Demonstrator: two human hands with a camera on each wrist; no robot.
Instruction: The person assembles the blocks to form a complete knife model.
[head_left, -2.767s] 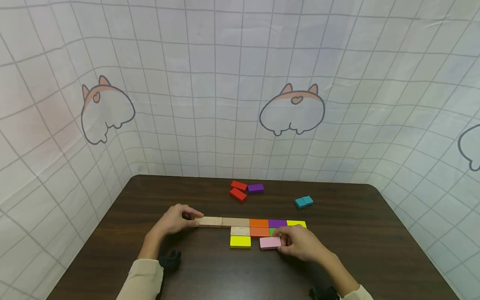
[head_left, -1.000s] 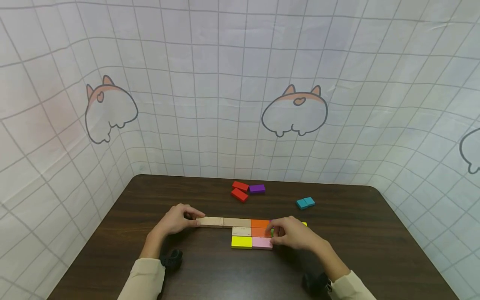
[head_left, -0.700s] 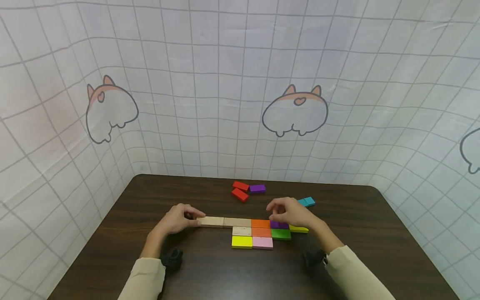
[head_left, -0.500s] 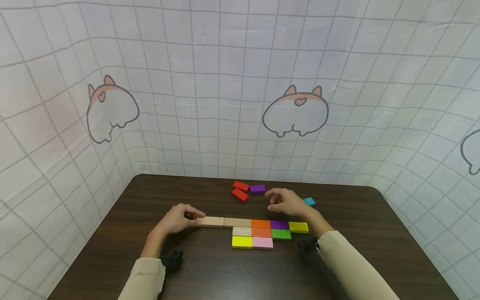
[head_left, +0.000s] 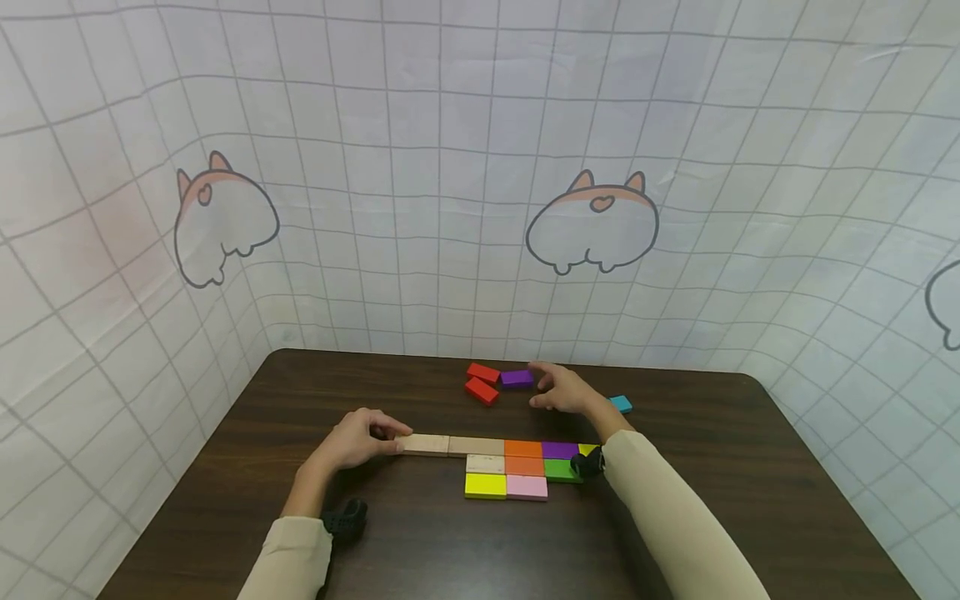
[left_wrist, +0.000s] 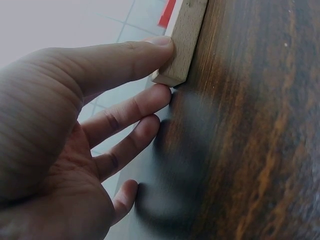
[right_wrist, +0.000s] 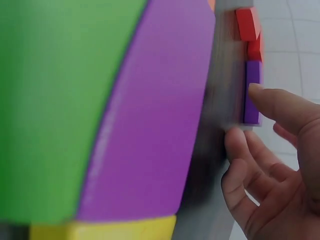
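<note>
My left hand (head_left: 358,437) pinches the left end of a plain wooden block (head_left: 425,445). The left wrist view shows the thumb against that wooden block's side (left_wrist: 187,37); the index finger is mostly hidden. My right hand (head_left: 566,390) is at the back, just right of a loose purple block (head_left: 517,379), thumb and index finger apart. In the right wrist view the thumb tip overlaps this purple block (right_wrist: 253,112); whether they touch I cannot tell. Two red blocks (head_left: 482,391) lie beside it.
Flat blocks form a layout: a second plain block (head_left: 477,447), orange (head_left: 522,449), purple (head_left: 559,450), green (head_left: 558,471), yellow (head_left: 485,486) and pink (head_left: 527,487) ones. A teal block (head_left: 621,404) shows behind the right wrist. A patterned curtain (head_left: 420,208) surrounds the dark table (head_left: 420,550).
My right hand let go of the pink block once it lay against the yellow one. It then moved away over the layout to the loose purple block. The left hand stayed put.
</note>
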